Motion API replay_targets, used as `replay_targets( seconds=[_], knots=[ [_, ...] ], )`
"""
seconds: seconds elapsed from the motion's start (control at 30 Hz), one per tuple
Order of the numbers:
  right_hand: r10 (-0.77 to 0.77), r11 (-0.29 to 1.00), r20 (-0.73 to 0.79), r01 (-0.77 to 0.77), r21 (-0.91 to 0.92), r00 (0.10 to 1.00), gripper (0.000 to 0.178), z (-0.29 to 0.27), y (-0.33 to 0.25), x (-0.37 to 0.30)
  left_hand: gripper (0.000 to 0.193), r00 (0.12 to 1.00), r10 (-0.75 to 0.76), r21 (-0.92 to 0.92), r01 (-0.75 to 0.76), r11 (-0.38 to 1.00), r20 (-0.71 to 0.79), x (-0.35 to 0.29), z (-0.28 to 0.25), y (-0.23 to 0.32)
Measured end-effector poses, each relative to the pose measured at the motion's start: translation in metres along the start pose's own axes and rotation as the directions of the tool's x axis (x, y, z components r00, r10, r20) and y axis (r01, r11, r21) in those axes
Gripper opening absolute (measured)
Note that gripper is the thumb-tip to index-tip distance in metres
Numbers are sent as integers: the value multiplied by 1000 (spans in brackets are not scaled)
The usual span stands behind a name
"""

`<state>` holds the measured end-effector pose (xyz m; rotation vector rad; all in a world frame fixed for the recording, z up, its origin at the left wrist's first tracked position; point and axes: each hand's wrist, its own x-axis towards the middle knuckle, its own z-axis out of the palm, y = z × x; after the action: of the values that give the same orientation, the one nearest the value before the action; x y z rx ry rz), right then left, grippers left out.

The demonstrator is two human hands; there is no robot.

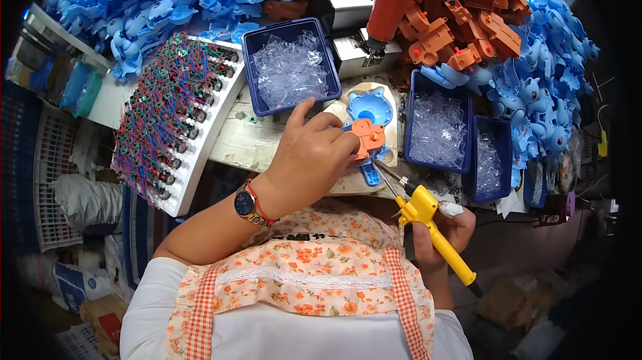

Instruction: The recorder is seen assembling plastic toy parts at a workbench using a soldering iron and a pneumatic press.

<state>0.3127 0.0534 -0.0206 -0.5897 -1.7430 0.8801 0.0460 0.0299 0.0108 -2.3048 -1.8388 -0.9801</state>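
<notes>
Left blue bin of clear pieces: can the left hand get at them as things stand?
Probably yes: the left hand is right by the near rim of the blue bin, and its open top looks unobstructed. Its fingers are at the orange part, though.

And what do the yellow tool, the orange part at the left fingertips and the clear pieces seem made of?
Yellow tool: probably hard plastic, from its glossy moulded body; front rods look metallic, greyish.
Orange part: likely rigid plastic, smooth with moulded contours.
Clear pieces: apparently plastic, glossy, being see-through with bright glints.
</notes>
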Motion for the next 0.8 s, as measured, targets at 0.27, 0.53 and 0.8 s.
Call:
replay_targets(
  seconds=[0.27, 0.53, 0.8],
  knots=[
    [36, 999, -13, -36, 17, 999, 56, 2, 1, 1, 16, 995, 76, 81, -81, 993, 63, 5, -3, 0],
    [36, 999, 3, -36, 11, 999, 54, 2, 3, 0, 12, 994, 78, 82, -85, 993, 80, 6, -2, 0],
    [28, 1000, 3, -28, 12, 1000, 54, 3, 3, 0, 11, 991, 86, 79, -94, 992, 101, 8, -4, -1]
  ],
)
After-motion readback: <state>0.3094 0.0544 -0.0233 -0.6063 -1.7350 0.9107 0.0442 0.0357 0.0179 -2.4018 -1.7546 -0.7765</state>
